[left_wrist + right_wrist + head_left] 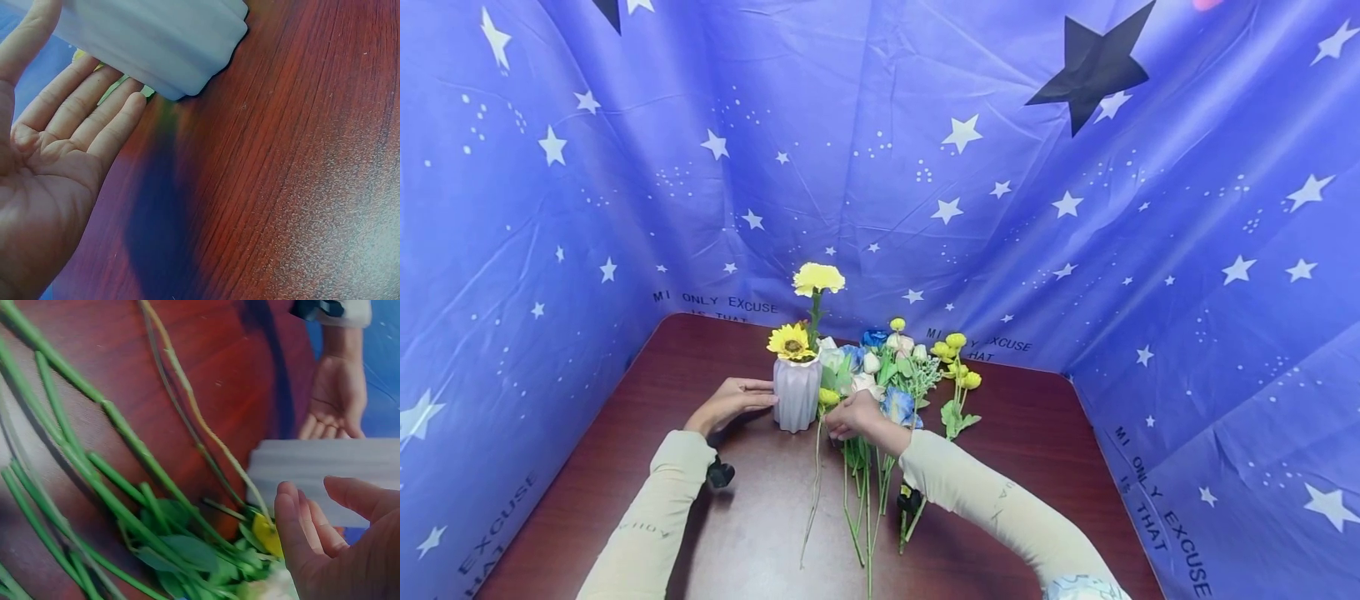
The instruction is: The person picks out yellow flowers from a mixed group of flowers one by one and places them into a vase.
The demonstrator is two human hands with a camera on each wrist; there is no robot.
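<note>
A pale lilac ribbed vase point(796, 398) stands left of the table's middle. A sunflower point(790, 341) and a taller yellow carnation-like flower point(818, 280) rise from it. My left hand point(734, 403) is at the vase's left side, fingers straight; in the left wrist view the fingers reach behind the vase point(169, 44) with the thumb apart. My right hand point(863, 415) hovers just right of the vase, above a pile of flowers. In the right wrist view, its thumb and fingers are apart with nothing between them, near a small yellow flower point(267, 535) on a thin stem.
Mixed artificial flowers, including a blue iris-like bloom point(898, 404) and a blue rose point(875, 337), lie right of the vase, green stems point(868, 508) pointing toward me. A yellow-flowered sprig point(955, 379) lies further right. Blue star-printed cloth point(850, 167) surrounds the brown table point(1022, 450).
</note>
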